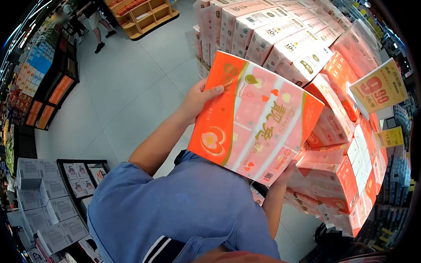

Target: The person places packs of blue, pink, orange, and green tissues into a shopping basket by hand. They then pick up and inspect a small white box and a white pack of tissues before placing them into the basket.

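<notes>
A large orange and pink pack of tissues (261, 126) is held up in front of my chest, tilted, its printed face toward me. My left hand (202, 101) grips its left edge, with the thumb over the orange band and the other fingers hidden behind. At the lower right corner, my right hand (284, 175) holds the pack, its fingers mostly out of sight underneath. Just right of the held pack is a stack of similar orange and pink tissue packs (329, 177). Behind it rises a pile of white and pink tissue packs (292, 46).
A yellow price sign (379, 86) and a smaller yellow tag (389, 137) stick out at the right. White boxes (55, 195) are piled at lower left. Shelves (59, 89) line the left. Beyond the tiled floor (124, 91) stand people (91, 16) and a wooden display (142, 15).
</notes>
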Demonstrator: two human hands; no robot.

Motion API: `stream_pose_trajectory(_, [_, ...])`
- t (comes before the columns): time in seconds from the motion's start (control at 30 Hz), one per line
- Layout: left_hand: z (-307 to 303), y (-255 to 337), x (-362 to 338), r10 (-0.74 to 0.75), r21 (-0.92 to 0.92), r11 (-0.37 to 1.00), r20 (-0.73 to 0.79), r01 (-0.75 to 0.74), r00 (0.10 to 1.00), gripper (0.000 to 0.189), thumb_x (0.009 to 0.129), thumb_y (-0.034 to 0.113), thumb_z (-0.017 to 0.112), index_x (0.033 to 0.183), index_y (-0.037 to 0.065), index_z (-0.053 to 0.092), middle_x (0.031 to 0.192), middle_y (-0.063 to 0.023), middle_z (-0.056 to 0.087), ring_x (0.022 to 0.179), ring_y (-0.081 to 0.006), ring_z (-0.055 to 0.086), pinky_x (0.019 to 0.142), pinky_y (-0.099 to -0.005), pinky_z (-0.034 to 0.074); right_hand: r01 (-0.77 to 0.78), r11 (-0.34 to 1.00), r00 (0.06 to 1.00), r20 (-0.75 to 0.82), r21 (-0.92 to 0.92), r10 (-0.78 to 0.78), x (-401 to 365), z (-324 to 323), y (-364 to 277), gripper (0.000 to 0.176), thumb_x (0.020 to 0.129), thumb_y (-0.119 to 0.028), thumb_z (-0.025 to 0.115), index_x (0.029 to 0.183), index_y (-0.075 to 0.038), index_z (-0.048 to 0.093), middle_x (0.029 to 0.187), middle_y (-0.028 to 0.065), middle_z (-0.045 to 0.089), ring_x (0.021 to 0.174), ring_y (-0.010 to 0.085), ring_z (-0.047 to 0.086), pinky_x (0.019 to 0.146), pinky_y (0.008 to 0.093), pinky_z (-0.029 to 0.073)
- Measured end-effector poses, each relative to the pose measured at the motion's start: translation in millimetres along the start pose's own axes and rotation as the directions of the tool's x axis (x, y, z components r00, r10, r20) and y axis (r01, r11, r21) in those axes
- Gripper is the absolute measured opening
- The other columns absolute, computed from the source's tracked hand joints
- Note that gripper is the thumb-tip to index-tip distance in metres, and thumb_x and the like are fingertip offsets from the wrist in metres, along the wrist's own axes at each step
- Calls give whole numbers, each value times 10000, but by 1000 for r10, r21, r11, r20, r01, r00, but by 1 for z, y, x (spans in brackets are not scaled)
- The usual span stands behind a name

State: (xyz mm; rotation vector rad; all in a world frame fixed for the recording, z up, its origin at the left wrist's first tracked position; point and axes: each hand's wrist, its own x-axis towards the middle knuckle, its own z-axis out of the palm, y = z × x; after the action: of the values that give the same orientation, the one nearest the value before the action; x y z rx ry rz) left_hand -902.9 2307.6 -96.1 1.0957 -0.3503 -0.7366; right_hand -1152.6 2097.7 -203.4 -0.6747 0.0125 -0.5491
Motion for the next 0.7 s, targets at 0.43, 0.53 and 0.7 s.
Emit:
stream_pose_trajectory(0.43, [-13, 8, -73, -84, -272, 961, -151, 41, 985, 461, 939, 295, 539, 1292, 11, 457, 1206, -117, 586, 1043, -167, 614, 877, -308, 523, -370, 924, 909, -243, -96, 339, 24, 58, -1, 548, 913, -339, 541, 1325, 10, 445, 1207, 177, 597, 1018, 261, 643, 857, 375, 545])
stream_pose_trajectory(0.53, [-22, 2, -69, -19, -241, 971, -122, -11, 992, 511, 939, 319, 536, 1345, 27, 429, 1258, -124, 563, 1095, -180, 595, 902, -324, 514, -386, 917, 905, -232, -103, 355, 19, 54, 0, 601, 905, -367, 526, 1360, 3, 395, 1241, 184, 568, 1064, 255, 629, 866, 387, 549])
stream_pose_trajectory(0.7, [-54, -28, -57, 167, -18, 986, 54, -166, 985, 603, 945, 413, 531, 1409, 57, 384, 1352, -105, 510, 1211, -203, 530, 996, -359, 452, -61, 884, 998, 4, -463, 70, 5, 47, -3, 961, 733, -296, 785, 1442, -3, 206, 1358, 137, 446, 1190, 233, 535, 952, 371, 488])
